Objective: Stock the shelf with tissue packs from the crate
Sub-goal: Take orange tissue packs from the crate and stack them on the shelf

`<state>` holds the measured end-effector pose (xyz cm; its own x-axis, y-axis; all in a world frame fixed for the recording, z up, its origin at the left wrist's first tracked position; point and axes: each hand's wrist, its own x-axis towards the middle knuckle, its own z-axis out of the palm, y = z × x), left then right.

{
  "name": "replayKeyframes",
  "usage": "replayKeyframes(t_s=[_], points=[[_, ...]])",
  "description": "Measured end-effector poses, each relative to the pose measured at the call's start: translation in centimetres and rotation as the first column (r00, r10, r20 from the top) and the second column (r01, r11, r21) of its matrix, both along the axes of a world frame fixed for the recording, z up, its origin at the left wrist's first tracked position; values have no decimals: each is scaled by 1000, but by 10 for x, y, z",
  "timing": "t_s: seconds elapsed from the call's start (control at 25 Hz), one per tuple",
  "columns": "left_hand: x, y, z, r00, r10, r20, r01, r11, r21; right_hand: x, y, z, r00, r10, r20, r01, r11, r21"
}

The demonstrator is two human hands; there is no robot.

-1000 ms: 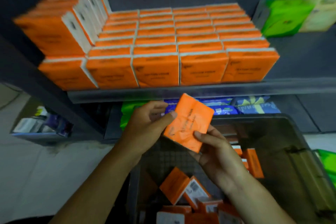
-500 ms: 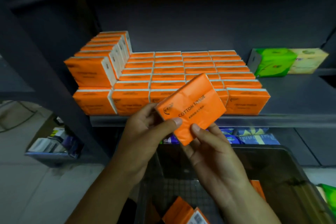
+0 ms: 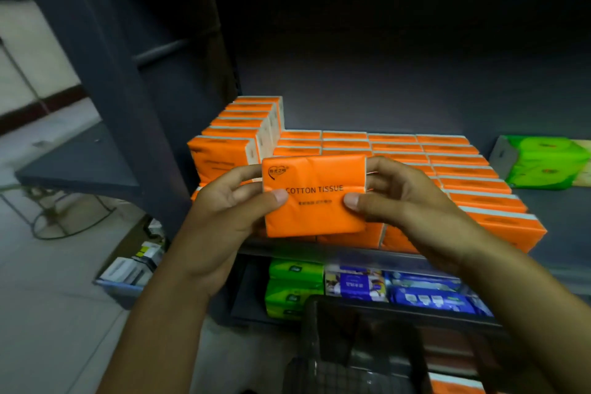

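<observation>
Nearest you, below the tissue pack [image 3: 315, 217], the crate [image 3: 323, 329] is showing only a dark meshed wall. It is running off the lower edge, so what is left in it is hard to make out beyond one orange corner [image 3: 454, 385]. Your left hand [image 3: 230, 201] and right hand [image 3: 409, 201] are clamping the pack by its short ends, thumbs [image 3: 271, 198] pressing on the printed face. The fingers are curling round behind it, and their tips are hiding there. You are holding the pack level and face-on, in the air just in front of the shelf lip [image 3: 319, 251]. Beyond the pack, the stacked packs [image 3: 463, 169] are filling a full bottom layer, and a raised column [image 3: 243, 128] is standing up-left of it. The open spot is probably beside that column, so you are likely going for the second layer. Carry the pack in flat, slide it snug against the column's side, and let go only once it is resting square. The front row directly behind the pack is being covered by your hands. Farther right, a green pack [image 3: 543, 160] is getting cut by the frame, and the back of the shelf is fading into darkness.
</observation>
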<state>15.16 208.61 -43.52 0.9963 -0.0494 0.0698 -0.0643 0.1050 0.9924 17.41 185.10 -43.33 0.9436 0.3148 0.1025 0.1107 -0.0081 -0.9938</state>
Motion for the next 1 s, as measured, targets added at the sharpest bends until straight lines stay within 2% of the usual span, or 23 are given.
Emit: replayKeyframes(t_s=[0.24, 0.56, 0.64, 0.72, 0.8, 1.0], points=[[22, 31, -11, 978, 206, 27, -207, 977, 59, 41, 39, 2, 1000, 13, 12, -10, 984, -179], [36, 54, -23, 904, 426, 32, -427, 899, 99, 63, 86, -13, 999, -47, 10, 49, 980, -191], [43, 55, -30, 853, 514, 89, -521, 831, 194, 67, 102, -19, 994, -101, 36, 106, 970, -217], [50, 53, -35, 792, 579, 195, -605, 697, 384, 74, 120, -27, 982, -162, 92, 180, 954, -240], [56, 50, -37, 744, 618, 254, -654, 597, 465, 84, 135, -34, 968, -207, 140, 236, 944, -233], [69, 50, -42, 767, 615, 183, -630, 667, 398, 99, 162, -42, 932, -281, 230, 336, 907, -252]])
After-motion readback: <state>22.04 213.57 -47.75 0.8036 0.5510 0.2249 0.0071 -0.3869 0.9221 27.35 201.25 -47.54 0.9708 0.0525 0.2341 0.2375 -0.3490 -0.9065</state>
